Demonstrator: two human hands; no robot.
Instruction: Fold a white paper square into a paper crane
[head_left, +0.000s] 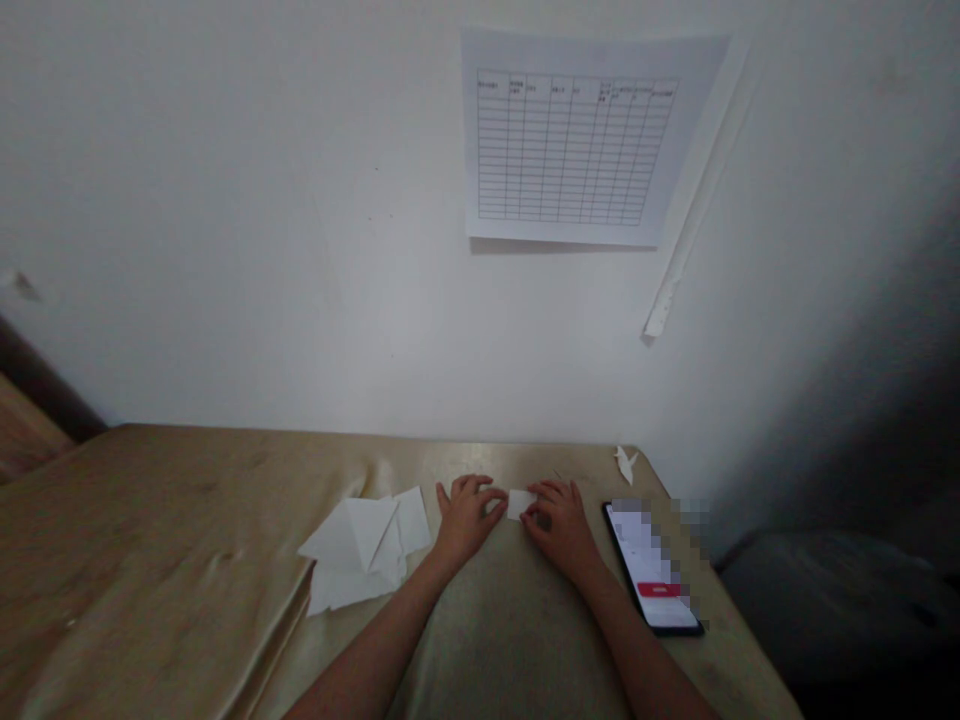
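A small white piece of paper, roughly square, is between my two hands above the cloth-covered table. My left hand has its thumb and index finger pinched together at the left edge of the paper, other fingers curled loosely. On the opposite side, my right hand grips the right edge between thumb and fingers, covering part of it. Whether the piece is folded in layers cannot be made out. To the left of my left hand lies a loose pile of white paper sheets, some creased or folded.
A phone with a lit screen lies right of my right hand. Behind it, a small pointed folded paper shape sits near the table's far corner. The gold tablecloth has wrinkles. A printed grid sheet hangs on the wall.
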